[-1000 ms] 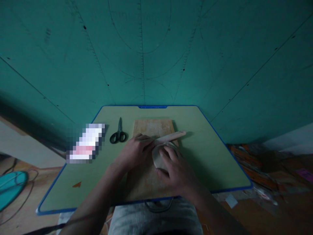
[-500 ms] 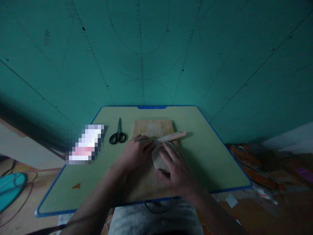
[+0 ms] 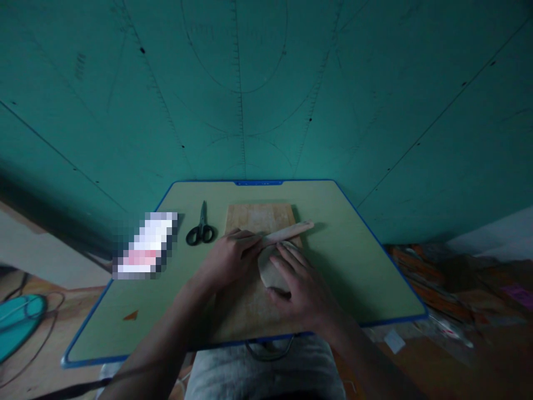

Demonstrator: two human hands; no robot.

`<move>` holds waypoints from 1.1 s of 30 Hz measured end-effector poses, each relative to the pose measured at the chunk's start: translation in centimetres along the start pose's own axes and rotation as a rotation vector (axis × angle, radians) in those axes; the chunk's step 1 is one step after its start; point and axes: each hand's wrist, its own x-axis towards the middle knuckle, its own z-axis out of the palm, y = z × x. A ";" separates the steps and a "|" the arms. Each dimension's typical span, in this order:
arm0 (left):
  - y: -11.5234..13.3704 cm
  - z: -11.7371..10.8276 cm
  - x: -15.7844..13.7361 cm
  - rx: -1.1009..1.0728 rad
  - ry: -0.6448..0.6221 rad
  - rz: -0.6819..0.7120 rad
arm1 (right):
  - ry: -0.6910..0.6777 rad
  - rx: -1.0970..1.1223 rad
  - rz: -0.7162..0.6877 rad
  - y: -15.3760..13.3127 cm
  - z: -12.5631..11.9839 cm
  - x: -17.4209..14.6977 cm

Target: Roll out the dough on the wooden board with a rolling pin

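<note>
A pale rolling pin [image 3: 289, 231] slants across a wooden board [image 3: 258, 214], its far end sticking out past the board's right edge. My left hand [image 3: 237, 253] is closed over the pin's left part, which its fingers hide. Just below the pin lies a flat, round piece of dough [image 3: 270, 271]. My right hand [image 3: 306, 289] rests on the dough's right side with fingers spread over it and the thumb by its near edge. The palm covers part of the dough.
Black-handled scissors [image 3: 202, 228] lie left of the board on the blue-edged table [image 3: 353, 266]. A blurred-out bright object [image 3: 145, 247] is at the table's left edge. An orange scrap [image 3: 130, 315] lies near the front left. A green wall [image 3: 266, 111] rises behind.
The rolling pin's far end has shifted slightly to the left and away from me. Both hands and the dough stay in almost the same place.
</note>
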 end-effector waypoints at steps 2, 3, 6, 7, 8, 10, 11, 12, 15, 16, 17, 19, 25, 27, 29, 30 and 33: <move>0.0 0.0 0.0 0.005 0.006 -0.020 | 0.025 0.008 0.004 0.1 -0.1 0.0; 0.0 0.1 0.0 0.009 0.005 -0.032 | 0.037 0.011 0.004 0.1 -0.1 -0.1; 0.1 0.0 0.0 0.015 -0.012 -0.044 | 0.044 0.015 0.005 0.2 0.0 -0.2; 0.1 0.0 0.0 0.021 -0.014 -0.050 | 0.035 0.016 0.007 0.2 0.0 -0.1; 0.2 -0.1 0.0 0.033 -0.014 -0.060 | 0.023 0.019 0.007 0.2 0.0 -0.1; 0.1 -0.1 0.0 0.073 -0.012 -0.084 | -0.005 0.030 0.006 0.1 0.1 0.2; 0.0 -0.2 0.0 0.099 -0.016 -0.096 | -0.014 0.036 0.005 0.1 0.1 0.3; -0.2 -0.3 -0.1 0.124 -0.026 -0.110 | -0.019 0.042 0.007 0.0 0.1 0.4; -0.8 -0.8 -0.3 0.179 -0.048 -0.172 | -0.032 0.086 0.015 0.1 0.0 0.3; -1.1 -1.1 -0.5 0.192 -0.040 -0.194 | -0.033 0.119 0.016 0.2 -0.3 0.2; -1.4 -1.4 -0.6 0.206 -0.028 -0.214 | -0.026 0.157 0.017 0.5 -0.6 0.1; -1.9 -2.1 -0.9 0.240 0.012 -0.239 | 0.036 0.220 0.029 1.2 -1.7 0.1; -0.7 -3.2 -2.4 0.172 0.110 -0.154 | 0.376 0.165 0.088 4.5 -5.8 2.0; 0.3 -2.7 -3.1 0.111 0.059 -0.108 | 0.406 0.146 0.088 5.3 -6.1 2.9; 1.4 -2.0 -3.7 0.098 0.013 -0.088 | 0.370 0.120 0.098 5.8 -5.5 3.5; 1.8 -1.7 -3.9 0.105 -0.006 -0.090 | 0.329 0.102 0.103 6.0 -5.0 3.7; 2.7 -0.9 -4.2 0.187 -0.026 -0.102 | 0.174 -0.014 0.122 6.2 -3.0 4.0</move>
